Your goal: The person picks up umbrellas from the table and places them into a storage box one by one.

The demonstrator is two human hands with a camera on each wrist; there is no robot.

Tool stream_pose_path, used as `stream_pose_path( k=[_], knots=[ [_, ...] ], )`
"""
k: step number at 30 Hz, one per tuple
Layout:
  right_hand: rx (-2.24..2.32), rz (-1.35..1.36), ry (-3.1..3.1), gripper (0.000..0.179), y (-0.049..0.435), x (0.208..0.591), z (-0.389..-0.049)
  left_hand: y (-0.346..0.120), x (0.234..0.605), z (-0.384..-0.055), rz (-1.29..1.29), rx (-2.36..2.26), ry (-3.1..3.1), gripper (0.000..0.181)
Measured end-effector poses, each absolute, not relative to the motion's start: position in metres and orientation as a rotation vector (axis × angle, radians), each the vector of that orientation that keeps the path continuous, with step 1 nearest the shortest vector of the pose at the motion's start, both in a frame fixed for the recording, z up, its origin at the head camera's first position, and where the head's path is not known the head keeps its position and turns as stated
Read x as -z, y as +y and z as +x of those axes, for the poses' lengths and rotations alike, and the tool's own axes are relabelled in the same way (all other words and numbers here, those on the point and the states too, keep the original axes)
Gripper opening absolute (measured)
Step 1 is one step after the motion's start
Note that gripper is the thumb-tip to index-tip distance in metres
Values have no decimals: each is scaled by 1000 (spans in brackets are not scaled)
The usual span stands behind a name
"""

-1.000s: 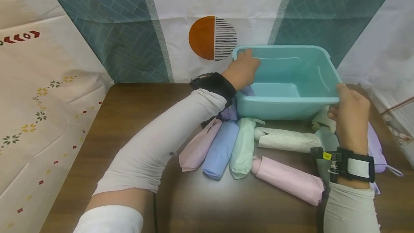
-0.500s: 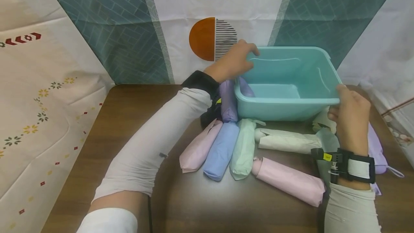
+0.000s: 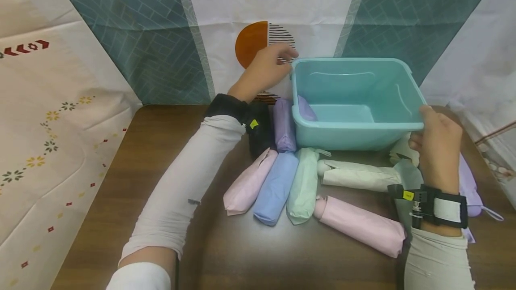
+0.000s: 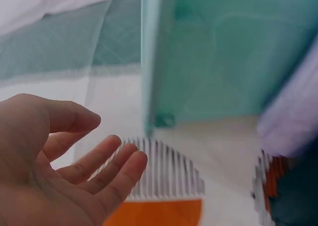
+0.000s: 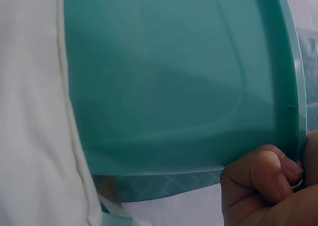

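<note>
A light teal plastic bin [image 3: 334, 135] stands at the back right of the table. My right hand [image 3: 439, 147] grips its front right corner, fingers curled at the rim, as the right wrist view also shows of this hand [image 5: 263, 186]. My left hand [image 3: 266, 68] hovers just outside the bin's back left corner. In the left wrist view that hand [image 4: 94, 171] is apart from the bin [image 4: 213, 62], palm showing, fingers loosely bent and holding nothing. A purple folded umbrella [image 3: 307, 108] lies inside the bin at the left; another purple folded umbrella [image 3: 284, 129] lies outside its left wall.
In front of the bin lie folded umbrellas: pink [image 3: 250, 182], blue [image 3: 276, 189], green [image 3: 303, 187], pale cream [image 3: 360, 175] and another pink [image 3: 360, 227]. A black one [image 3: 260, 133] is partly behind my left wrist. Lilac fabric [image 3: 467, 182] shows beyond my right wrist. A patterned curtain [image 3: 314, 8] hangs behind.
My left hand has moved from the bin's left end out to the left, uncovering the purple umbrellas. The right hand and the bin stay where they were.
</note>
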State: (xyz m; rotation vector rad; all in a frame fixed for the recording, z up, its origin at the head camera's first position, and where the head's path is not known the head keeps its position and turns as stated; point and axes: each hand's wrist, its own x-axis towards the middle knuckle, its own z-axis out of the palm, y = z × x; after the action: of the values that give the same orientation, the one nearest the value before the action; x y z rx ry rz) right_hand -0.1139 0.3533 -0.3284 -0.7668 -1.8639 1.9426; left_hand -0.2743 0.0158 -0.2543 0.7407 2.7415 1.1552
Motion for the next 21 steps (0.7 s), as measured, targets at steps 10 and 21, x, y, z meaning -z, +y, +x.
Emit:
stream_pose_path(
  k=[10, 21],
  knots=[
    [-1964, -740, -1847, 38, 352, 330, -113, -29, 321, -263, 377, -1273, 2693, 36],
    [-1968, -737, -1843, 41, 353, 329, -113, -57, 360, -228, -57, -1590, 2335, 54]
  ],
)
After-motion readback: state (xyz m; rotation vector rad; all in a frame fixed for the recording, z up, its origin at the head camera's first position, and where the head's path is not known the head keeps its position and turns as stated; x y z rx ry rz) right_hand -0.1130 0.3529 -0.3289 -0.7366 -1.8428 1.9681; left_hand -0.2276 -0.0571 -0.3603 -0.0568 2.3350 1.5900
